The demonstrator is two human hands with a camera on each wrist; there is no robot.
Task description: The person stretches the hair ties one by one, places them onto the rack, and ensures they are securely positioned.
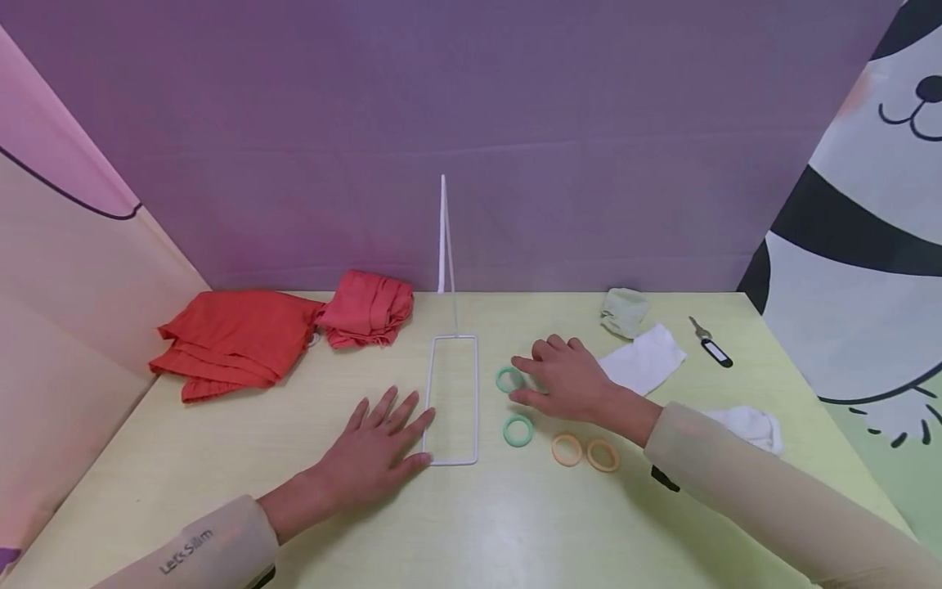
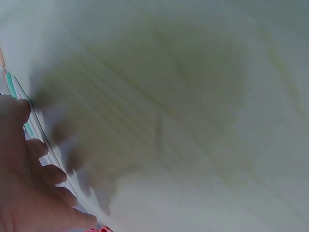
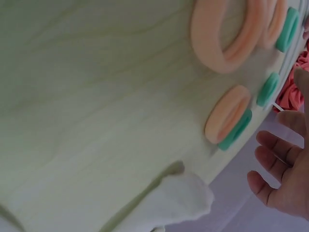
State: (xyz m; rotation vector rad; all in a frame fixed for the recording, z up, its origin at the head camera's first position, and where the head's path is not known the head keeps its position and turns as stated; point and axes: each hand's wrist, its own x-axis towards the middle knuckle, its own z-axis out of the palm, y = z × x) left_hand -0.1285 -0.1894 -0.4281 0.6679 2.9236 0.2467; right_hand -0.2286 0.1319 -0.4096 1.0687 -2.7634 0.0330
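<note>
A white wire stand (image 1: 477,401) has a flat rectangular base and a tall upright. My left hand (image 1: 368,462) lies with fingers spread at the left side of that base, thumb and forefinger at its wire. Over the table right of the stand hovers my right hand (image 1: 567,380), fingers loosely bent with nothing between them. Its forefinger and thumb are nearest a green ring (image 1: 500,379). Another green ring (image 1: 518,431) and two orange rings (image 1: 567,450) lie nearer me. The right wrist view also shows an orange ring (image 3: 212,125) beside a green ring (image 3: 236,130), hidden by my hand in the head view.
Two red cloth bundles (image 1: 243,339) (image 1: 370,309) lie at the back left. At the back right are a pale green cloth (image 1: 624,311), a white cloth (image 1: 648,360) and a key with a black tag (image 1: 715,352). Another white cloth (image 1: 758,429) lies behind my right sleeve.
</note>
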